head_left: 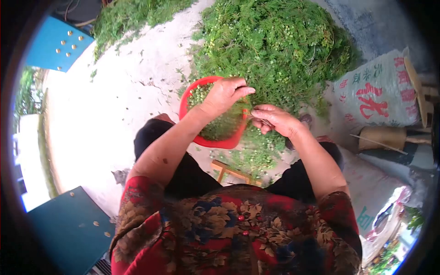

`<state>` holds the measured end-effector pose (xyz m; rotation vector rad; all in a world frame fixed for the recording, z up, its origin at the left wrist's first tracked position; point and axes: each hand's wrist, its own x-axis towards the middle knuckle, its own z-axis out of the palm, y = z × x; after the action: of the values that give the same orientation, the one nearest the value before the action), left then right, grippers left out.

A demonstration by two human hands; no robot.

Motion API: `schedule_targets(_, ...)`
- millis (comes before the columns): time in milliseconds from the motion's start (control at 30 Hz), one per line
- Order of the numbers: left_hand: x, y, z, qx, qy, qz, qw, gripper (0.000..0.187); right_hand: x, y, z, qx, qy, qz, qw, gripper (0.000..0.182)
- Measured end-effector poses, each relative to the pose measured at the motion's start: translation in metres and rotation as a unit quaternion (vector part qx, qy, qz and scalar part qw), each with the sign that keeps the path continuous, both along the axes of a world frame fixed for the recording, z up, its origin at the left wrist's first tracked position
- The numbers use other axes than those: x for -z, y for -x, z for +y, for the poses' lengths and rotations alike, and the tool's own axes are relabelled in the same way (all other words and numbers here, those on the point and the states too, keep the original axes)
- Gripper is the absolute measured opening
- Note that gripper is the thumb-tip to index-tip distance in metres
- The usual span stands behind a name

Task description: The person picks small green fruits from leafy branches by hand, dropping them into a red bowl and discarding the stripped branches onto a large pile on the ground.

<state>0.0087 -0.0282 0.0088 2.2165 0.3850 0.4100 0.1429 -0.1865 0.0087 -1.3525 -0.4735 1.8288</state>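
Over the rim of a red basin [184, 101] is my left hand [226, 95], its fingers pinched together at a green sprig [239, 106]. Just right of the basin, my right hand [273, 120] is closed with thumb and fingers together at the sprig's stem end. Small round green berries [198, 95] and bits of greenery lie inside the basin. Part of the basin's inside is hidden by my left hand and forearm. A large heap of leafy green branches [279, 50] rises beyond both hands.
More greenery [133, 18] lies at the upper left. A printed woven sack [373, 94] stands at the right, near a brown cylindrical object [381, 139]. A wooden stool part [234, 172] shows between my legs. Blue-green panels [57, 43] are at the left.
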Motion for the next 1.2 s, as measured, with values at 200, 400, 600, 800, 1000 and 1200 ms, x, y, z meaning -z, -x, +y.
schedule_targets(200,0.003,-0.002,-0.023,0.007,-0.022,-0.094,0.995,0.022,0.012,0.003,-0.013,0.089,0.026,0.187,0.978,0.017)
schedule_targets(400,0.010,0.002,-0.042,-0.080,-0.074,0.034,0.993,0.023,0.010,0.020,-0.025,0.108,-0.003,0.120,0.987,0.020)
schedule_targets(600,0.065,-0.008,-0.035,-0.207,-0.051,0.078,0.974,0.039,0.025,0.036,-0.019,0.088,-0.042,-0.161,0.982,0.024)
schedule_targets(800,0.101,0.025,0.039,-0.416,0.022,0.157,0.895,0.053,0.036,0.036,-0.027,0.015,-0.157,-0.301,0.941,0.026)
schedule_targets(1000,0.079,0.053,0.050,-0.264,0.200,0.083,0.940,0.036,0.019,0.015,-0.025,0.086,-0.028,0.013,0.996,0.020)
schedule_targets(1200,0.004,0.048,0.021,-0.104,0.418,0.117,0.895,0.043,0.025,0.013,-0.012,0.112,-0.032,0.161,0.980,0.018)
